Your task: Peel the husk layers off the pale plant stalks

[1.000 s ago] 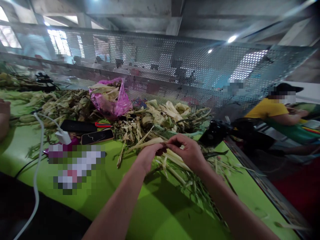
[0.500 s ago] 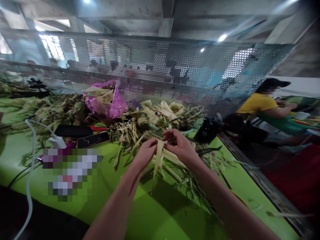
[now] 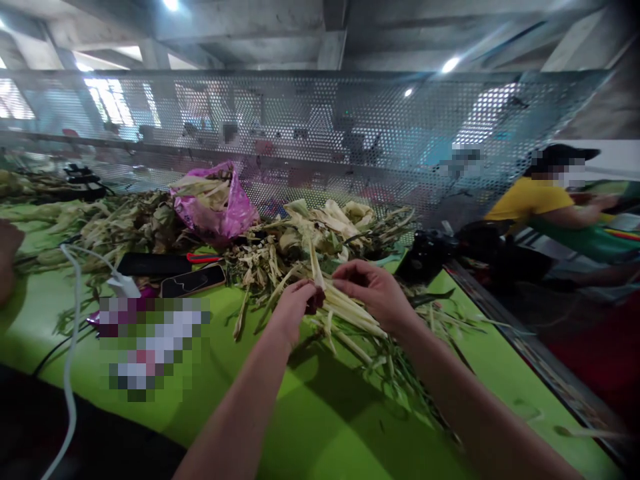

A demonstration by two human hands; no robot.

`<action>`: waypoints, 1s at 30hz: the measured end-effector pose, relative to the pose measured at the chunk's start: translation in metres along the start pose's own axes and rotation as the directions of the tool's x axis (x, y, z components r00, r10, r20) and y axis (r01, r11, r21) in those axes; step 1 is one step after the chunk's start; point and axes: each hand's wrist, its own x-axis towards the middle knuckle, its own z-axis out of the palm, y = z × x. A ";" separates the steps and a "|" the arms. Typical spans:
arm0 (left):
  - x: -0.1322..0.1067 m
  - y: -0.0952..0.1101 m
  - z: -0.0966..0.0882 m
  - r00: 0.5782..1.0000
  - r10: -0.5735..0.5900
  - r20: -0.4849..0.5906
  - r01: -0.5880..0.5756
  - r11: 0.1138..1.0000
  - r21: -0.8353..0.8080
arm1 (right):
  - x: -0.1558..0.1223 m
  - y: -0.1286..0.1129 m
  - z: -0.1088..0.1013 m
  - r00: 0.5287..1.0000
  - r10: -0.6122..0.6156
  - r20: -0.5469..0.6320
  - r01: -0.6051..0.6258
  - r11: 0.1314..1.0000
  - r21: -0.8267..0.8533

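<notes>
Between the fingers of my left hand (image 3: 299, 305), closed in a pinch, is a pale strip of dried corn husk (image 3: 315, 260). It stands up and leans away from me. Its lower end meets a bundle of yellowish husk strands (image 3: 357, 317) slanting down to the right. My right hand (image 3: 376, 293) is just right of the strip, thumb and fingers curled together at the bundle's upper end. Its fingertips partly cover what they grip. Thin green-white strips (image 3: 395, 370) hang below the bundle over the table.
Heaped dried husks (image 3: 335, 223) line the back of the green table (image 3: 320, 420), beside a pink plastic bag (image 3: 235, 207) of husks. Phones (image 3: 194, 281), a charger (image 3: 124, 285) and white cable (image 3: 75, 333) lie left. A black device (image 3: 425, 253) stands right. Beyond sits a person in yellow (image 3: 530, 200).
The husk strip hung down toward me over the fingers; now it points up and away. My right hand has shifted slightly right. Another person's hand has come in at the left edge.
</notes>
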 end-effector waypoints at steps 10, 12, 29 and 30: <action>-0.006 0.005 0.003 0.994 0.000 0.109 0.019 0.985 -0.174 | -0.002 -0.002 0.007 0.984 -0.158 0.083 0.175 0.945 -0.275; -0.007 0.007 0.004 0.990 0.003 0.138 0.020 0.986 -0.166 | -0.002 -0.001 0.006 0.987 -0.138 0.086 0.157 0.945 -0.287; -0.001 -0.001 0.006 0.961 0.249 0.121 -0.256 0.965 0.050 | -0.004 0.001 0.006 0.996 -0.047 0.078 0.069 0.951 -0.303; -0.001 0.000 0.006 0.966 0.231 0.113 -0.237 0.971 0.045 | -0.004 0.001 0.007 0.996 -0.054 0.071 0.071 0.959 -0.274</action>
